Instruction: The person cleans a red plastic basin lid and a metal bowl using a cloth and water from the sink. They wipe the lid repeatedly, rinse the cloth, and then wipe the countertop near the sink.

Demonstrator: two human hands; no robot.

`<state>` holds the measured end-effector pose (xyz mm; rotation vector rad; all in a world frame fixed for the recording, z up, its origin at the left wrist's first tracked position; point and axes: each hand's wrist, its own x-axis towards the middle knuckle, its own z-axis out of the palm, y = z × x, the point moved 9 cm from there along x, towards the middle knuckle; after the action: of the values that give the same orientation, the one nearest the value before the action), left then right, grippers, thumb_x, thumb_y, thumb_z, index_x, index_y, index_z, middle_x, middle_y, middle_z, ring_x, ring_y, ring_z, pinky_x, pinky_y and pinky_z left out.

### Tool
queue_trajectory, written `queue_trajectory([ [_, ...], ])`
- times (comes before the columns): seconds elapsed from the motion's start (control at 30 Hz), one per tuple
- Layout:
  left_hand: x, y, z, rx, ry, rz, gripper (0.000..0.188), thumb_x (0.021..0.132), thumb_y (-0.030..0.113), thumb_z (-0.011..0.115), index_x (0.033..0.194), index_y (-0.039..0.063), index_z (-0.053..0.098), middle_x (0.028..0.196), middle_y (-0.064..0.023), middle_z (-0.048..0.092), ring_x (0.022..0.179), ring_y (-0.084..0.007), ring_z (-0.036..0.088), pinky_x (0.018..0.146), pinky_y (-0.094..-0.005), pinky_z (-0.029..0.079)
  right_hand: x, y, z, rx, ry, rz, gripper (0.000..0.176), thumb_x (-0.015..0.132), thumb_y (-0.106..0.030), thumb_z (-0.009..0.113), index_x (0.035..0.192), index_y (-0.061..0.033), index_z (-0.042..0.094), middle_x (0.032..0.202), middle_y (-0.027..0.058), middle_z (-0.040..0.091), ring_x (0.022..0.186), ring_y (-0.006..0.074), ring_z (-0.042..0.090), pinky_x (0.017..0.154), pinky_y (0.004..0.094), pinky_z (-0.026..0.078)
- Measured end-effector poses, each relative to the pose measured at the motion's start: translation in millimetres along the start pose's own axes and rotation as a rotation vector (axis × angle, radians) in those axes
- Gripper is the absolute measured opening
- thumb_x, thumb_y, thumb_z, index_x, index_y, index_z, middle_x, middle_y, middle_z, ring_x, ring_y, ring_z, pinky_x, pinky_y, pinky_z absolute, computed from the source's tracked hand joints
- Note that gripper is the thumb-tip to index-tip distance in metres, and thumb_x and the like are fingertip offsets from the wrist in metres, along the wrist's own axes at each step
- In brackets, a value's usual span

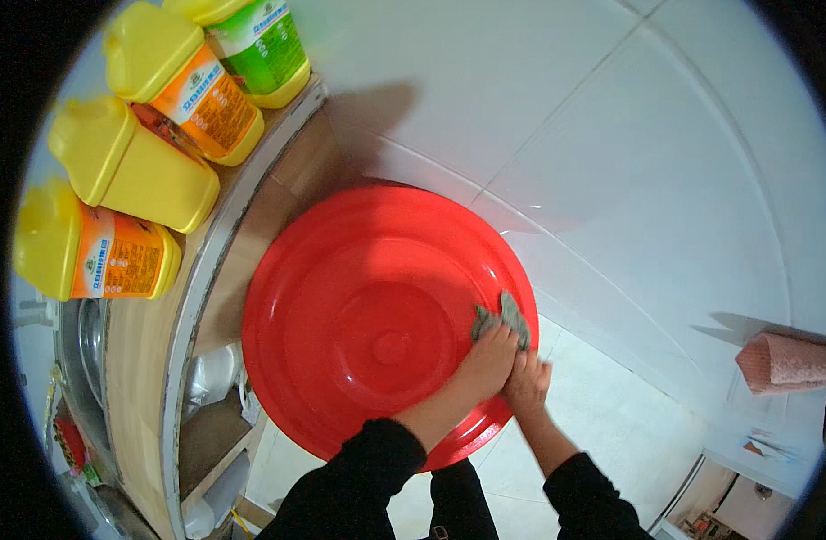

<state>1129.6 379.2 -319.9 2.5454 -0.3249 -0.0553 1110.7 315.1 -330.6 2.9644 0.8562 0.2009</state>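
Note:
A large round red plastic basin [318,317] is tilted up in front of me, its inside facing me. My left hand [490,361] presses a crumpled grey-green cloth [511,317] to the basin's inner wall, near the right rim. Beside it, my right hand [529,385] grips the basin's rim just below the cloth. Both hands are close together and partly overlap in this view. Part of the cloth is hidden under my left fingers.
Several yellow plastic jugs [166,182] with labels stand on a wooden counter [143,351] at left. Shelves [213,439] below hold white items. A white tiled wall [453,88] rises behind the basin. A pink towel [791,364] hangs at right.

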Motion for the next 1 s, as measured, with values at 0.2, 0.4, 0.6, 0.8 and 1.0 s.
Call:
queue_trajectory([
  [0.2, -133.8, 45.0, 14.2, 0.097, -0.195, 0.208, 0.032, 0.080, 0.013, 0.047, 0.109, 0.003, 0.056, 0.120, -0.0086, 0.050, 0.112, -0.0250, 0.043, 0.094, -0.0383, 0.033, -108.3, -73.6, -24.1, 0.292, -0.196, -0.047, 0.025, 0.066, -0.020, 0.063, 0.083, -0.0070, 0.050, 0.073, 0.0074, 0.045, 0.069, 0.0264, 0.046, 0.055, 0.0390, 0.030],
  [0.4, -261.7, 3.1, -17.5, -0.074, -0.049, 0.002, 0.034, 0.077, 0.011, 0.052, 0.110, 0.003, 0.056, 0.121, -0.0088, 0.049, 0.111, -0.0258, 0.045, 0.090, -0.0373, 0.038, -158.5, -182.8, -20.2, 0.446, -0.440, -0.307, 0.023, 0.072, -0.020, 0.061, 0.084, -0.0063, 0.047, 0.073, 0.0094, 0.052, 0.065, 0.0284, 0.054, 0.051, 0.0415, 0.038],
  [0.6, -366.3, -47.9, -48.0, -0.205, 0.192, -0.492, 0.019, 0.076, 0.007, 0.052, 0.092, 0.003, 0.061, 0.100, -0.0125, 0.052, 0.098, -0.0302, 0.049, 0.083, -0.0391, 0.041, -140.4, -259.0, -22.6, 0.537, -1.010, -0.326, 0.032, 0.076, -0.022, 0.061, 0.095, -0.0005, 0.047, 0.087, 0.0209, 0.060, 0.077, 0.0376, 0.061, 0.065, 0.0464, 0.050],
  [0.8, -430.6, -65.0, -129.0, -0.450, 0.333, -0.808, 0.032, 0.072, -0.003, 0.052, 0.101, 0.005, 0.061, 0.100, -0.0165, 0.053, 0.098, -0.0330, 0.051, 0.086, -0.0383, 0.041, -82.2, -336.9, -101.9, 0.456, -1.024, -0.745, 0.024, 0.083, -0.025, 0.051, 0.092, -0.0034, 0.057, 0.092, 0.0192, 0.060, 0.086, 0.0376, 0.059, 0.073, 0.0447, 0.047],
  [1.0, -466.8, -65.0, -362.5, -0.017, 0.913, -0.598, 0.029, 0.073, 0.000, 0.054, 0.101, 0.002, 0.059, 0.103, -0.0148, 0.052, 0.100, -0.0323, 0.049, 0.084, -0.0394, 0.040, 46.0, -434.5, -281.0, 0.703, -0.316, -0.944, 0.013, 0.078, -0.012, 0.057, 0.089, -0.0051, 0.056, 0.081, 0.0151, 0.055, 0.080, 0.0340, 0.056, 0.069, 0.0474, 0.045],
])
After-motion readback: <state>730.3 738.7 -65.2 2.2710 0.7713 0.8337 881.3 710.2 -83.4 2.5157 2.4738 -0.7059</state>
